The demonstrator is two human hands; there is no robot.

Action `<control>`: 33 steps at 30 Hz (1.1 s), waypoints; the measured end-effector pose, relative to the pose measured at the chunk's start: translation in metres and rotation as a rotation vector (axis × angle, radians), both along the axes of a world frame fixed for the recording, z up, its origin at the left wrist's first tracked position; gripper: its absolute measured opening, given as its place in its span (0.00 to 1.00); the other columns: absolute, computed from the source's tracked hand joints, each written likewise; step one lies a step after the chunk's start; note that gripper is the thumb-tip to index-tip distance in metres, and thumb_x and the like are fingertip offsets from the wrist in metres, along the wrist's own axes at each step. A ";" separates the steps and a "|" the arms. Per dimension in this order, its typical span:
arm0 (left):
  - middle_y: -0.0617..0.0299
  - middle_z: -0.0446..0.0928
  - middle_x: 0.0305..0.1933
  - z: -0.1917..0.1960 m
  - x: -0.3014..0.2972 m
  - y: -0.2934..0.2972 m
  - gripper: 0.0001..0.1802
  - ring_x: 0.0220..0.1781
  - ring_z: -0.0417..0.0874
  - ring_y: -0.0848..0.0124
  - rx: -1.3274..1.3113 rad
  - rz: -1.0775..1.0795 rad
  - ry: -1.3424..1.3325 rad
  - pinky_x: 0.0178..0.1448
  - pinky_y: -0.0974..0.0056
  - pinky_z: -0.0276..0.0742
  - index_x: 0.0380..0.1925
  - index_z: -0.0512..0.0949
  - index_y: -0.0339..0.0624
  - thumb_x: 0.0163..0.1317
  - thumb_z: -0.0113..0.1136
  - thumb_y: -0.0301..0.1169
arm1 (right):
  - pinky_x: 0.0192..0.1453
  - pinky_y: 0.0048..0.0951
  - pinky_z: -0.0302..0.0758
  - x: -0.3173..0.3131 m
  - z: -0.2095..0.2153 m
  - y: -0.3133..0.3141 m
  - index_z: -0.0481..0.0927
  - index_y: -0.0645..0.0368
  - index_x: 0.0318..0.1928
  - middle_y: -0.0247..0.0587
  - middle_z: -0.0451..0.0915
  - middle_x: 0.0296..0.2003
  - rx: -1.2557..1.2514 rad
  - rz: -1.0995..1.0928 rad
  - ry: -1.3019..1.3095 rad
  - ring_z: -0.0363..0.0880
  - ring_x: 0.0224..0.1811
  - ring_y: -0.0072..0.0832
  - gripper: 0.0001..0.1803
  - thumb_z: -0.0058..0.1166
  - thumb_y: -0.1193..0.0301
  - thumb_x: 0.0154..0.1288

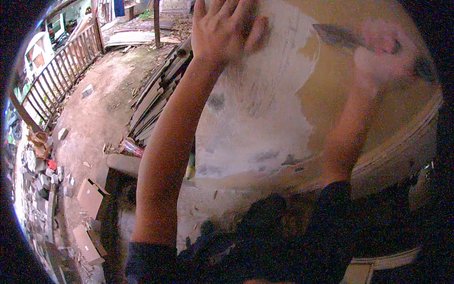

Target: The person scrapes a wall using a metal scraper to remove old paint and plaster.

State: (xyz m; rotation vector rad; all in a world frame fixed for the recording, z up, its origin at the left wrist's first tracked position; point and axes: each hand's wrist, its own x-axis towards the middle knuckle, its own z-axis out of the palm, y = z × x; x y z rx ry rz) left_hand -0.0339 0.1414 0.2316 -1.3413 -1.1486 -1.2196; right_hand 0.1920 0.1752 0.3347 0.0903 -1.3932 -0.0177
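Observation:
A large wooden board (331,99) lies in front of me, partly coated with pale whitish filler (255,109) on its left half. My left hand (227,28) rests flat on the coated part near the top, fingers spread. My right hand (383,52), blurred by motion, grips a flat-bladed scraper (338,35) whose dark blade points left across the bare brown wood at the edge of the filler.
A stack of boards (158,99) leans beside the panel on the left. Bare dirt ground (99,94) with stones, cardboard pieces (90,196) and litter spreads left, bounded by a wooden railing (56,75). A red-tinted plastic wrapper (131,147) lies near the boards.

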 end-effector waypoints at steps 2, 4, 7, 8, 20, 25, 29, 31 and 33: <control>0.54 0.60 0.72 0.003 -0.001 0.000 0.34 0.75 0.57 0.60 0.018 0.014 0.002 0.71 0.43 0.51 0.68 0.62 0.42 0.64 0.52 0.46 | 0.27 0.29 0.57 0.034 0.012 -0.016 0.58 0.51 0.20 0.26 0.53 0.17 -0.099 0.482 -0.130 0.55 0.21 0.25 0.14 0.45 0.67 0.60; 0.54 0.61 0.72 0.001 0.006 0.001 0.35 0.75 0.58 0.60 0.020 -0.035 0.011 0.71 0.43 0.52 0.68 0.62 0.42 0.64 0.52 0.45 | 0.27 0.28 0.57 0.036 0.014 -0.012 0.59 0.52 0.20 0.26 0.53 0.17 -0.154 0.478 -0.112 0.55 0.21 0.25 0.14 0.46 0.67 0.60; 0.55 0.61 0.72 0.006 0.012 0.007 0.35 0.74 0.59 0.60 0.059 -0.135 0.000 0.70 0.43 0.53 0.68 0.62 0.42 0.63 0.53 0.45 | 0.27 0.28 0.57 0.028 0.012 0.008 0.60 0.53 0.20 0.26 0.53 0.17 -0.232 0.392 -0.146 0.55 0.21 0.25 0.13 0.46 0.68 0.60; 0.55 0.61 0.72 0.003 -0.002 0.004 0.35 0.74 0.59 0.60 0.058 -0.079 0.007 0.70 0.43 0.53 0.68 0.62 0.42 0.63 0.53 0.45 | 0.27 0.28 0.57 0.024 0.009 0.016 0.60 0.53 0.20 0.26 0.53 0.17 -0.226 0.498 -0.201 0.55 0.21 0.25 0.13 0.46 0.68 0.60; 0.56 0.59 0.73 0.001 -0.042 -0.007 0.34 0.73 0.59 0.58 -0.062 -0.237 0.058 0.71 0.36 0.53 0.65 0.64 0.45 0.59 0.52 0.46 | 0.25 0.28 0.56 0.014 -0.021 -0.007 0.75 0.58 0.32 0.27 0.56 0.16 -0.298 0.721 -0.186 0.56 0.19 0.23 0.07 0.46 0.69 0.61; 0.52 0.56 0.73 0.002 0.000 -0.013 0.39 0.74 0.55 0.54 0.098 -0.204 0.012 0.71 0.34 0.46 0.66 0.61 0.42 0.54 0.54 0.47 | 0.24 0.27 0.55 -0.074 -0.051 -0.001 0.74 0.58 0.32 0.27 0.56 0.15 -0.427 0.682 -0.211 0.56 0.18 0.22 0.07 0.45 0.69 0.62; 0.48 0.54 0.73 0.007 0.001 -0.005 0.44 0.75 0.52 0.51 0.130 -0.159 0.040 0.72 0.33 0.41 0.66 0.60 0.40 0.50 0.56 0.48 | 0.23 0.27 0.55 -0.160 -0.078 -0.046 0.73 0.57 0.32 0.26 0.56 0.15 -0.467 0.806 -0.272 0.55 0.17 0.22 0.06 0.45 0.69 0.63; 0.46 0.53 0.73 0.008 0.000 0.004 0.46 0.75 0.50 0.50 0.127 -0.129 0.053 0.72 0.32 0.38 0.67 0.59 0.38 0.48 0.57 0.48 | 0.23 0.26 0.55 -0.187 -0.087 -0.060 0.73 0.57 0.33 0.26 0.56 0.15 -0.488 0.881 -0.275 0.55 0.17 0.21 0.06 0.45 0.69 0.63; 0.45 0.52 0.73 0.015 0.001 0.025 0.48 0.76 0.49 0.49 0.128 -0.129 0.059 0.72 0.32 0.36 0.67 0.58 0.37 0.45 0.58 0.49 | 0.22 0.26 0.55 -0.198 -0.085 -0.053 0.73 0.57 0.33 0.26 0.56 0.15 -0.492 0.921 -0.266 0.55 0.17 0.21 0.06 0.45 0.69 0.64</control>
